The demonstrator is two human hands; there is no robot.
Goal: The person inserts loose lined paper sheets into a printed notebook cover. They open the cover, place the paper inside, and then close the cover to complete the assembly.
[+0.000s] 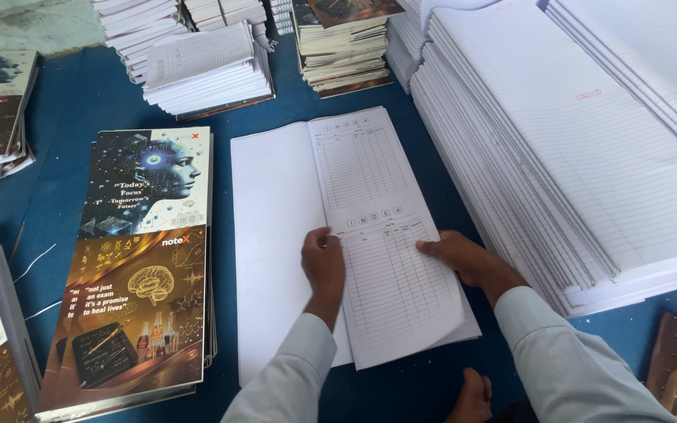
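Both hands rest on an open sheaf of long printed sheets (pixel 378 235) that lies on the blue table (pixel 64 110) straight in front of the person. The left hand (pixel 323 262) presses down with curled fingers at the fold, where a blank white page meets a ruled, table-printed page. The right hand (pixel 468 258) lies flatter, its fingers spread on the right edge of that ruled page, and grips nothing that can be made out. Just left of the left hand sits a pile of glossy printed covers (pixel 146 258), dark blue above and brown-gold below. Right of the right hand, close against the sheaf, rises a tall stack of lined white sheets (pixel 589 157). Beyond the hands, at the far edge, stand shorter stacks of white paper (pixel 205 66) and a pile of bound books (pixel 342 43). No box or tray is in view; everything lies in open piles.
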